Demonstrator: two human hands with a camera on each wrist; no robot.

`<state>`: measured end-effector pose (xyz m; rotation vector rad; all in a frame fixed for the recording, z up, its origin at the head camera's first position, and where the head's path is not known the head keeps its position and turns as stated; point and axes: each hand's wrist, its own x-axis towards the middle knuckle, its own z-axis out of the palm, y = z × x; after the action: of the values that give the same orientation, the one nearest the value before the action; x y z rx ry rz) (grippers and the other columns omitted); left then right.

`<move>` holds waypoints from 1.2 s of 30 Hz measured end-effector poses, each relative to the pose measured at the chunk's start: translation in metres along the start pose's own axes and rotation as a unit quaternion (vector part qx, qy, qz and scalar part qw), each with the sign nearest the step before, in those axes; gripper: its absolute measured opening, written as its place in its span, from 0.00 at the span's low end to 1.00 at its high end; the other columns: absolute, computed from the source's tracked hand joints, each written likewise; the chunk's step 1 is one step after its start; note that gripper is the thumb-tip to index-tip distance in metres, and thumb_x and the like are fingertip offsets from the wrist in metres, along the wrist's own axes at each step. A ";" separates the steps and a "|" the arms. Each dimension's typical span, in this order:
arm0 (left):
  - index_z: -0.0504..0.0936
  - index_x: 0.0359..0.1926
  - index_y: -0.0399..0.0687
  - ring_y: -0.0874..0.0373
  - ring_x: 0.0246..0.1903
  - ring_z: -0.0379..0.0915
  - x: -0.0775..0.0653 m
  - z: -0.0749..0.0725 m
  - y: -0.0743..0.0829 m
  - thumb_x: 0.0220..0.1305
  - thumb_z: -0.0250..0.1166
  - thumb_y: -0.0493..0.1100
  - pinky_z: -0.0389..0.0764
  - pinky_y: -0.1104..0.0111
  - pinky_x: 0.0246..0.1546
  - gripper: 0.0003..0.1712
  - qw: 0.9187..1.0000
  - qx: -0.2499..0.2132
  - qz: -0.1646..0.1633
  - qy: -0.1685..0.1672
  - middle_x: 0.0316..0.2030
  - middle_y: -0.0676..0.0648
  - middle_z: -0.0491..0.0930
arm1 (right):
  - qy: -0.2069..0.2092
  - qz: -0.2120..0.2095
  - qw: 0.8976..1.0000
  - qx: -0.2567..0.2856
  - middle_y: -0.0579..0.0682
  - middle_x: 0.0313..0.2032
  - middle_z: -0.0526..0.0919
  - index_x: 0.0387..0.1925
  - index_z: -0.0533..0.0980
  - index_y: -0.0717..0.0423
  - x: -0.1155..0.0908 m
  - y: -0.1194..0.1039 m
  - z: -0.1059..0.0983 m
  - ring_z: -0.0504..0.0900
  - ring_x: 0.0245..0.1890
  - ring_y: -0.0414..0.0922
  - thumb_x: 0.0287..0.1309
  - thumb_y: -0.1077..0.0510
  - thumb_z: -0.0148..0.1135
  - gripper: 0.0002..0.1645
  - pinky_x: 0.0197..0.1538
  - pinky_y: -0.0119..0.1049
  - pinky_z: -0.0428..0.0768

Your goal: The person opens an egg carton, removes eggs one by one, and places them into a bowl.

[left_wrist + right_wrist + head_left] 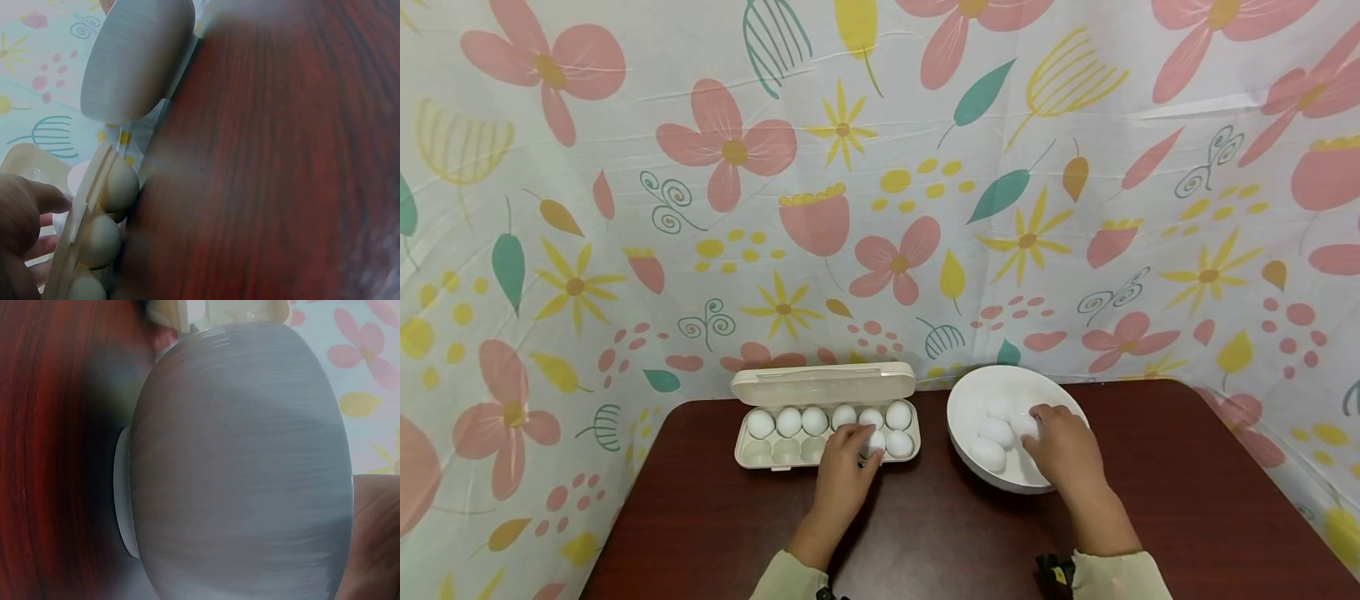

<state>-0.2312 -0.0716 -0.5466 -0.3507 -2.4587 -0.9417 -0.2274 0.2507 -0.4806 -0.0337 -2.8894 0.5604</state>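
A cream egg carton (pixel 752 462) lies with its lid raised, white eggs (pixel 789 422) filling its back row. My left hand (pixel 838 475) is over the front row, thumb and fingers around an egg (pixel 874 443) that sits in a cup there. Right of it is another egg (pixel 899 444); the front cups at the left hold none. Inside the white bowl (pixel 964 454), my right hand (pixel 1067 454) pinches an egg (pixel 1026 426), with several loose eggs (pixel 988 454) beside it. In the right wrist view the bowl's outer wall (pixel 237 462) hides the fingers of that hand (pixel 375 537).
The carton and the bowl stand side by side on a dark red-brown wooden table (pixel 925 533), with a narrow gap between them. Behind the table hangs a flower-patterned cloth (pixel 895 167). A small black object (pixel 1055 573) shows by the right sleeve.
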 end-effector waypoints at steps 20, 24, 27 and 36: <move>0.87 0.51 0.45 0.48 0.44 0.81 -0.001 0.002 -0.001 0.56 0.76 0.40 0.81 0.57 0.46 0.20 1.000 0.014 0.013 0.020 0.46 0.45 0.84 | -0.094 0.028 0.995 -0.032 0.70 0.47 0.81 0.56 0.76 0.71 0.003 0.002 0.003 0.81 0.45 0.64 0.58 0.58 0.70 0.28 0.51 0.61 0.80; 0.87 0.51 0.45 0.48 0.44 0.81 -0.001 0.002 -0.001 0.56 0.76 0.40 0.81 0.57 0.45 0.20 1.000 0.012 0.014 0.021 0.46 0.45 0.84 | -0.102 0.029 0.993 -0.042 0.69 0.46 0.82 0.55 0.76 0.70 0.003 0.001 0.001 0.82 0.43 0.62 0.58 0.57 0.71 0.28 0.50 0.60 0.81; 0.87 0.50 0.45 0.48 0.44 0.81 -0.001 0.003 -0.002 0.56 0.76 0.40 0.81 0.58 0.44 0.20 1.000 0.011 0.012 0.021 0.46 0.45 0.84 | -0.113 0.033 0.992 -0.048 0.68 0.44 0.82 0.54 0.76 0.69 0.004 0.000 0.001 0.82 0.41 0.59 0.58 0.56 0.70 0.27 0.49 0.59 0.82; 0.87 0.50 0.45 0.49 0.43 0.81 -0.001 0.004 -0.003 0.54 0.77 0.40 0.81 0.59 0.42 0.20 0.999 0.015 0.017 0.028 0.45 0.46 0.85 | -0.126 0.034 0.990 -0.052 0.65 0.43 0.82 0.54 0.77 0.68 0.005 -0.002 -0.002 0.82 0.38 0.55 0.59 0.56 0.69 0.26 0.45 0.57 0.83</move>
<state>-0.2330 -0.0710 -0.5514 -0.3488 -2.4055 -0.8888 -0.2318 0.2498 -0.4774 -0.0812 -3.1725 0.4545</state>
